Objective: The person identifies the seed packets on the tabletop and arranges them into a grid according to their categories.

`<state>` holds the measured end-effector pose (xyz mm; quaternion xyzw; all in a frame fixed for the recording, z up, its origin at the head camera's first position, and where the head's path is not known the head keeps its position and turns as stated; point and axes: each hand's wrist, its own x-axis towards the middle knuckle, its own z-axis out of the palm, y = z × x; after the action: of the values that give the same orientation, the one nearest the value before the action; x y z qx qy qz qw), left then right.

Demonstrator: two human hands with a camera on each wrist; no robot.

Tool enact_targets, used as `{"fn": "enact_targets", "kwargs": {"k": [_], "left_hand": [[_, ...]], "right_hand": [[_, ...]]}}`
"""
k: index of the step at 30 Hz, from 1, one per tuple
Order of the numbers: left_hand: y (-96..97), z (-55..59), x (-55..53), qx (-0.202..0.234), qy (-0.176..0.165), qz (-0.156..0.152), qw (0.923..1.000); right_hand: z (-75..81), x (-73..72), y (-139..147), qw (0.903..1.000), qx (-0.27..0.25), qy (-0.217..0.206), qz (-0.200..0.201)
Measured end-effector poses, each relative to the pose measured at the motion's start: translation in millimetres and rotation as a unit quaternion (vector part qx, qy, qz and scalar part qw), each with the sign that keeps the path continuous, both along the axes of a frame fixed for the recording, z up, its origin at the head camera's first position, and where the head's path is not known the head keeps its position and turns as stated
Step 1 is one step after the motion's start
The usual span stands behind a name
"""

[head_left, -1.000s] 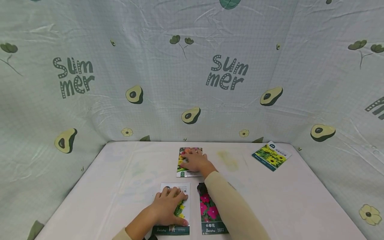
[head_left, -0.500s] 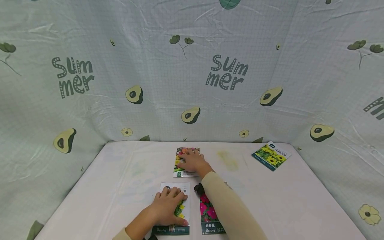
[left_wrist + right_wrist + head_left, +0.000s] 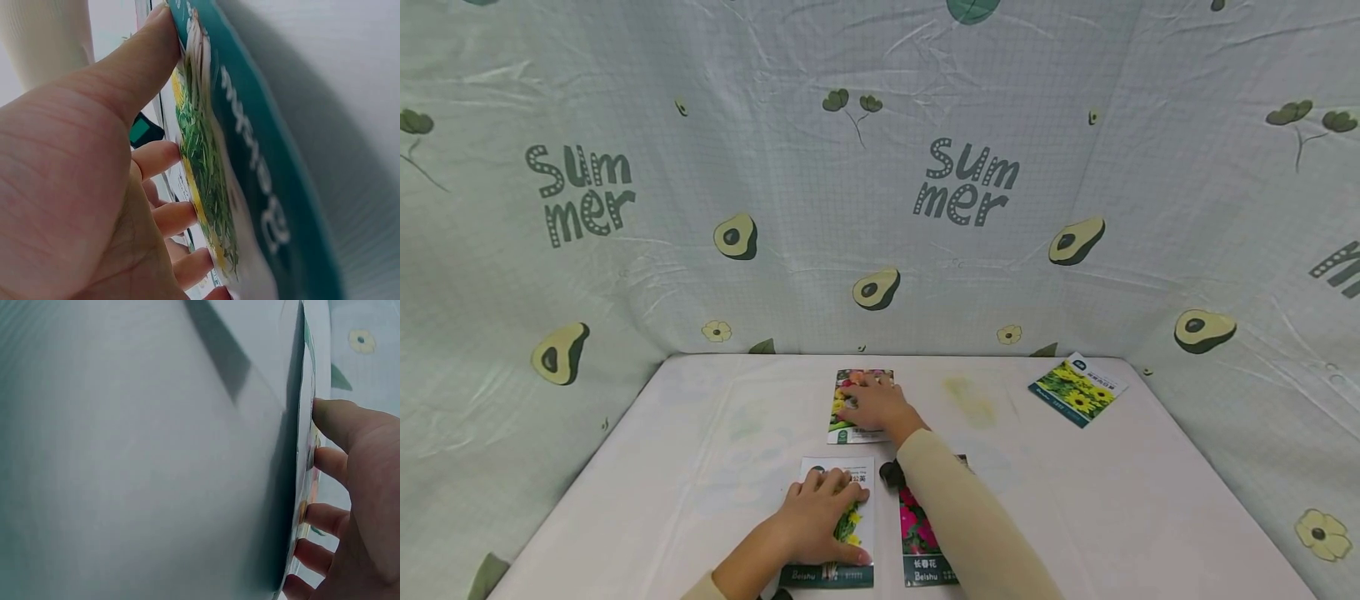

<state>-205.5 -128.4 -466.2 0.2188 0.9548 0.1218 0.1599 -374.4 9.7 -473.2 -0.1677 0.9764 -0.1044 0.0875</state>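
a person's left hand [image 3: 820,518] rests, fingers spread, on a dandelion packet [image 3: 859,529]; the right hand [image 3: 877,408], also spread, touches a multicolored packet [image 3: 839,402].

You are facing a pale grey-green sheet [image 3: 805,192] that walls the work area ahead and on both sides, its surface creased and finely gridded. You will note its printed pattern: dark green "summer" lettering [image 3: 966,183], halved avocados [image 3: 874,289], pale yellow flowers [image 3: 1322,536] and two-leaved sprigs [image 3: 1290,113]. In front of you stands a whitish table [image 3: 1150,517] with rounded far corners, its back edge running along the sheet. Its top bears a yellowish stain [image 3: 970,402] towards the rear and fainter discolouration at your left. Your lighting is soft and fairly even; both wrist views record dark shadows on the pale surface.
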Motion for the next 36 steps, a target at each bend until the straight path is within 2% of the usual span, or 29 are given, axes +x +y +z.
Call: {"fn": "enact_targets", "kwargs": {"k": [8,21,36], "left_hand": [[1.2,3.1,2.1,-0.002,0.007,-0.004,1.0],[0.7,-3.0,-1.4,-0.001,-0.007,0.0,1.0],[1.4,-0.7,-1.0,0.002,-0.012,0.003,0.9999]], "right_hand": [[3.8,4.3,-7,1.0,0.002,0.001,0.002],[-2.5,0.4,-17,0.9999,0.013,0.009,0.006],[-7.8,-2.6,-27,0.9999,0.01,0.013,-0.002]]}}
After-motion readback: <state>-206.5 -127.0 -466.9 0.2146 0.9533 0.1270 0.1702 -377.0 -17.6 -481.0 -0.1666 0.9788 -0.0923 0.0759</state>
